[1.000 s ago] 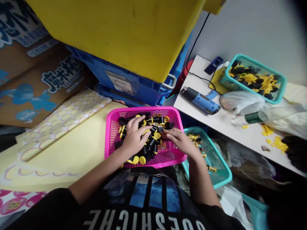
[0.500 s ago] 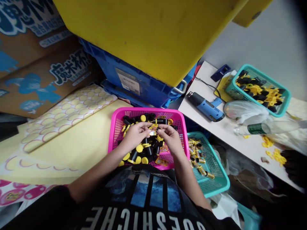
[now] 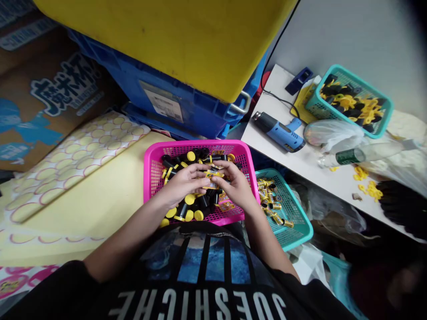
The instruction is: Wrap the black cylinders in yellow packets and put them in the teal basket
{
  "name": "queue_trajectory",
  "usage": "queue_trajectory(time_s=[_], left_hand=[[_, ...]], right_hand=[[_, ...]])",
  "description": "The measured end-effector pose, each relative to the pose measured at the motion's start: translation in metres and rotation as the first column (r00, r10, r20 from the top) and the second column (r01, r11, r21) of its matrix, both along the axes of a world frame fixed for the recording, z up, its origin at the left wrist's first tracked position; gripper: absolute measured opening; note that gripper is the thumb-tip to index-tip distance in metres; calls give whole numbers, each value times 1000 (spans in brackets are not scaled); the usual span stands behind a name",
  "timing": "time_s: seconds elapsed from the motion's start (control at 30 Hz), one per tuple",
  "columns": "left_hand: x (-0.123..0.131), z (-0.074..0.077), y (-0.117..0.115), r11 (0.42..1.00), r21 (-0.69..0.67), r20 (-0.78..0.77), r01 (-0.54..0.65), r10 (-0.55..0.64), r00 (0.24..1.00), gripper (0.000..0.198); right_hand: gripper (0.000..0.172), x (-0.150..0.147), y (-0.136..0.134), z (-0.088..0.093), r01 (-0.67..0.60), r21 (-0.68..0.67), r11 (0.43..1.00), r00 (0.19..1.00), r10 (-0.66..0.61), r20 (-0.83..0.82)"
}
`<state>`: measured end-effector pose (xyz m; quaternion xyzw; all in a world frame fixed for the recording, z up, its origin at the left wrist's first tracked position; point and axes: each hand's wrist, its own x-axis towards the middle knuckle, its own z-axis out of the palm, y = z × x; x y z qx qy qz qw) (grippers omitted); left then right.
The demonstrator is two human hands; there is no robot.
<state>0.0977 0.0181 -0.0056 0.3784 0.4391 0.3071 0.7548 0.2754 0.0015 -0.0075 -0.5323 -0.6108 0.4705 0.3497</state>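
A pink basket [image 3: 151,178] rests on my lap, filled with several black tubes with yellow caps [image 3: 188,209]. Both hands meet over its middle. My left hand [image 3: 185,182] and my right hand [image 3: 233,184] pinch a small yellow sticker [image 3: 213,174] between their fingertips, and a black tube seems to lie under the fingers. A few more yellow stickers [image 3: 226,206] lie in the basket by my right wrist.
A teal basket [image 3: 293,222] of finished pieces sits right of the pink one. On the white table [image 3: 310,169] lie a blue heat gun [image 3: 280,132], a bottle [image 3: 367,154], a plastic bag and another teal basket [image 3: 350,106]. Blue and yellow crates [image 3: 187,66] loom ahead; sticker sheets [image 3: 66,160] lie left.
My left hand left the pile of tubes and met my right hand. Both now pinch the yellow sticker at the basket's middle.
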Motion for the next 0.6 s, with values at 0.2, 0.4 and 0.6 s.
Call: queue_trajectory(time_s=[0.2,0.4,0.6], left_hand=[[-5,7,6,958,250,-222,-143,200,954,47],[-20,13,5,964,252,-360,-83,173,917,37],[-20,17,3,978,211,-522,-5,117,845,35]], right_hand=[[30,5,0,-2,-97,140,985,978,68,196],[38,16,-11,-30,-412,-28,911,614,300,730],[38,34,-19,-25,-265,30,964,890,232,393]])
